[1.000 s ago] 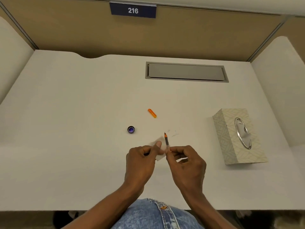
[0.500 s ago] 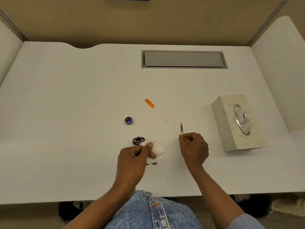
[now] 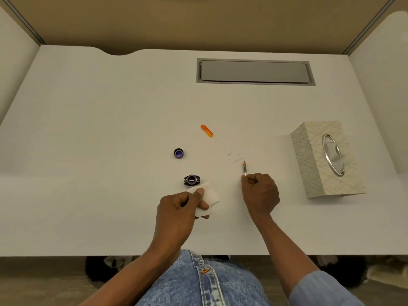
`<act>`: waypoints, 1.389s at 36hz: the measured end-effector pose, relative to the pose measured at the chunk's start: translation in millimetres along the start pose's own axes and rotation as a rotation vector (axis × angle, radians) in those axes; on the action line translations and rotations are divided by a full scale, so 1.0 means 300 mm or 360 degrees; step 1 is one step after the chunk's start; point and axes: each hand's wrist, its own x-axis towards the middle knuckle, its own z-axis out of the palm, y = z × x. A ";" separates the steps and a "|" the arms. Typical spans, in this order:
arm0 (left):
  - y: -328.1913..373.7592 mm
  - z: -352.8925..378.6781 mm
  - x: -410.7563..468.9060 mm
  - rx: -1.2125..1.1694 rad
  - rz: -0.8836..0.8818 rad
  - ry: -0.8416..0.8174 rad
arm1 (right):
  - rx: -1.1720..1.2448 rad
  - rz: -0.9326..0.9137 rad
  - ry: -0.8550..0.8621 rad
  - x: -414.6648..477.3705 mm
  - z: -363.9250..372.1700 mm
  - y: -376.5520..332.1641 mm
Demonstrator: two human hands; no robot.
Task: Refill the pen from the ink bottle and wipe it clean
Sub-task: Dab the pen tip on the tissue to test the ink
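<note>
My right hand (image 3: 260, 194) pinches the lower end of a thin pen part (image 3: 244, 168) with an orange tip, which points away from me above the white desk (image 3: 88, 129). My left hand (image 3: 178, 208) holds a folded white tissue (image 3: 209, 195) between thumb and fingers. Just beyond the tissue stands the small dark ink bottle (image 3: 191, 180), uncapped. Its dark cap (image 3: 178, 153) lies further back, inside facing up. An orange pen piece (image 3: 206, 130) lies on the desk behind that.
A patterned tissue box (image 3: 313, 160) stands to the right of my right hand. Faint ink smudges (image 3: 235, 156) mark the desk just beyond the pen tip. A grey cable hatch (image 3: 254, 71) sits at the back. White partitions border both sides.
My hands have parted: the right hand carried the pen part to the right, away from the tissue. The left hand keeps the tissue, and the ink bottle has come into sight.
</note>
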 end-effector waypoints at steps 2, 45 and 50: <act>-0.001 -0.002 0.000 0.0009 0.0001 0.0006 | -0.0001 0.0001 0.0003 0.000 0.002 0.002; -0.037 0.000 -0.010 -0.0041 0.0046 0.0024 | 0.0075 -0.0252 0.0143 -0.025 -0.046 0.062; -0.048 0.013 -0.011 -0.0087 0.0025 0.0067 | 0.0384 -0.0481 0.0083 -0.071 -0.110 0.052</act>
